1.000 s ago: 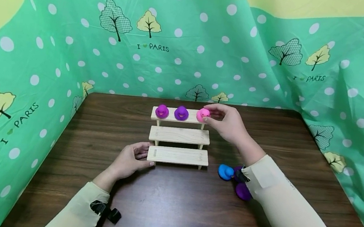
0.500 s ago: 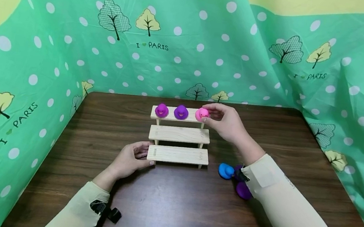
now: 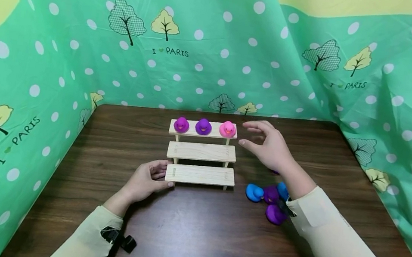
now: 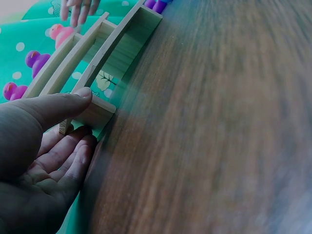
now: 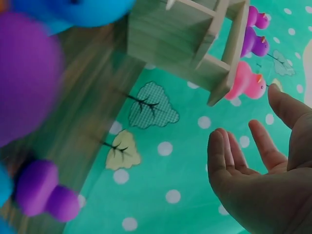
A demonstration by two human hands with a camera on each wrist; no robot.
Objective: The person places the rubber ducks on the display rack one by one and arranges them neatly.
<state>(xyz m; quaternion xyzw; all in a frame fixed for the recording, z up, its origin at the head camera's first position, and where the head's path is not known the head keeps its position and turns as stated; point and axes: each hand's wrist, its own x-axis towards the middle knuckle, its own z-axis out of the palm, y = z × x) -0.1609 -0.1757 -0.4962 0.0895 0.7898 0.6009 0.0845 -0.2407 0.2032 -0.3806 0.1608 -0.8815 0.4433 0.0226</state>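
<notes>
A three-tier wooden stand rises in steps away from me. Along its top tier sit a magenta rubber duck, a purple rubber duck and a pink rubber duck. My left hand holds the left end of the lowest tier; in the left wrist view its thumb lies at the front edge, with the fingers around the end. Just right of the pink duck, my right hand is in the air with fingers spread. The right wrist view shows a gap between that hand and the pink duck.
Right of the stand, partly behind my right forearm, several loose ducks lie on the brown table, among them a blue duck and a purple duck. A green dotted cloth hangs behind and along both sides.
My right hand has let go of the pink duck and drawn back to the right. The duck stays on the top tier. My left hand keeps its hold on the stand.
</notes>
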